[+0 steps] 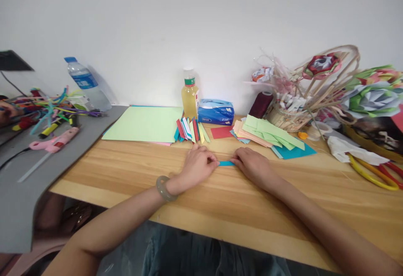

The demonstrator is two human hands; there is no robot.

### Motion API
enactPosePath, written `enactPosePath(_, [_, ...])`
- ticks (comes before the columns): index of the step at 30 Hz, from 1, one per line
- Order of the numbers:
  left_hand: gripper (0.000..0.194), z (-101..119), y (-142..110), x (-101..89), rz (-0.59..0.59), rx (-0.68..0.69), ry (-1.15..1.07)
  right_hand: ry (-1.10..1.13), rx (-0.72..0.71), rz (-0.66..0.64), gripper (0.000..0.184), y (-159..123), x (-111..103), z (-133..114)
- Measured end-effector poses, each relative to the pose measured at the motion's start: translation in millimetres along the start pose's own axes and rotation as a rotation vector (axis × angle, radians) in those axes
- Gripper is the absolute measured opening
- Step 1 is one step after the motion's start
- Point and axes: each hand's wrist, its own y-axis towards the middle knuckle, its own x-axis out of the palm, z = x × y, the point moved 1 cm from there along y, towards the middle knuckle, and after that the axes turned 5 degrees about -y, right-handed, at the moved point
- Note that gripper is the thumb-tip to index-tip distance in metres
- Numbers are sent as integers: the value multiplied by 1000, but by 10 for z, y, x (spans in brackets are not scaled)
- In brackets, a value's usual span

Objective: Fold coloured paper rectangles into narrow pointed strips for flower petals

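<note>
Denim (185, 253) covers my lap, just below the edge of the wooden surface (201, 219). At far left, another person's hand (6, 112) is near a heap of coloured stems (48, 106); on a grey mat (28, 192) are a pink glue gun (56, 142) and a tilted water bottle (85, 82). Next comes a pale green sheet (145, 124), then my left hand (200, 163), a bracelet (160, 189) at its wrist, its grip pinched closed on the left end of a short blue strip (226, 163). Behind it sit coloured paper pieces (197, 130), a bottle of yellow liquid (190, 98) and a blue tissue pack (215, 112). That strip lies level between my hands; my right hand (253, 166) pinches its other end. Farther right are a red paper (221, 132), light green slips (267, 130) partly over a teal sheet (297, 151), a container of sticks (291, 121), a tape roll (321, 129), yellow and red handles (367, 174) and a green-and-white paper flower (373, 99).
</note>
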Motion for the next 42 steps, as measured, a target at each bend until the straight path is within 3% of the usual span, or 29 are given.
enactPosePath(4, [15,-5,6,-16,2,-58,45,-70,-17,-17,18,12,-21,-35])
enactPosePath(11, [5,-49,-6,-2,-13,-27,31,-105,-14,-49,14,-23,-103,65])
enactPosePath(16, [4,-103,4,22,-13,8,-13,72,-22,-14,14,-57,-96,184])
enactPosePath(19, [4,-94,-1,17,0,51,-7,186,-59,47,16,-68,-111,128])
enactPosePath(23, [5,-19,-29,-25,4,90,18,159,-159,19,10,-65,-122,-49])
enactPosePath(26, [4,43,-48,-58,-16,107,24,181,-129,21,5,-68,-115,-113])
enactPosePath(29, [6,66,-54,-66,-50,80,-27,228,-81,29,6,-92,-102,-106])
enactPosePath(33, [23,49,-41,-53,-81,60,-169,305,-49,86,9,-140,-91,-82])
enactPosePath(38, [19,29,-40,-52,-141,98,-335,356,-5,50,13,-185,-94,-106])
enactPosePath(42, [18,51,-56,-60,-161,142,-325,376,-101,47,22,-198,-135,-151])
